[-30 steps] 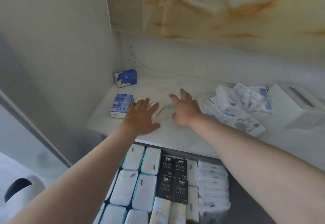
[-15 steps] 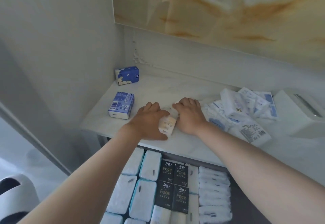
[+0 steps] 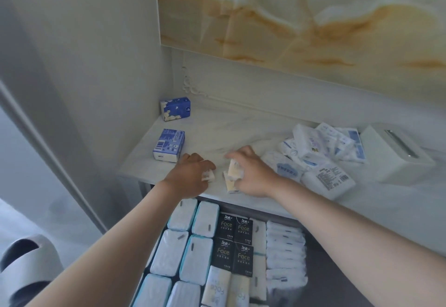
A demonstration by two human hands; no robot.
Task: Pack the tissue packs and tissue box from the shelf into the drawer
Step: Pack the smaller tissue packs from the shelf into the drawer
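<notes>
My left hand (image 3: 190, 174) is closed around a small cream tissue pack (image 3: 209, 175) at the front of the marble shelf (image 3: 217, 133). My right hand (image 3: 251, 174) grips two more cream tissue packs (image 3: 232, 176) just to its right. Two blue tissue packs (image 3: 175, 108) (image 3: 169, 144) stand at the shelf's left. A pile of white and blue tissue packs (image 3: 318, 157) lies to the right, beside a white tissue box (image 3: 391, 154). Below, the open drawer (image 3: 337, 270) holds several white, black and cream packs in rows.
A wall closes off the shelf on the left, and a marble panel hangs above its back. A grey slipper (image 3: 24, 265) is on the floor at lower left. The drawer's right side shows bare dark bottom.
Both hands went from lying flat on the shelf to closing on the cream packs. They have drawn the packs toward the front edge and moved slightly apart.
</notes>
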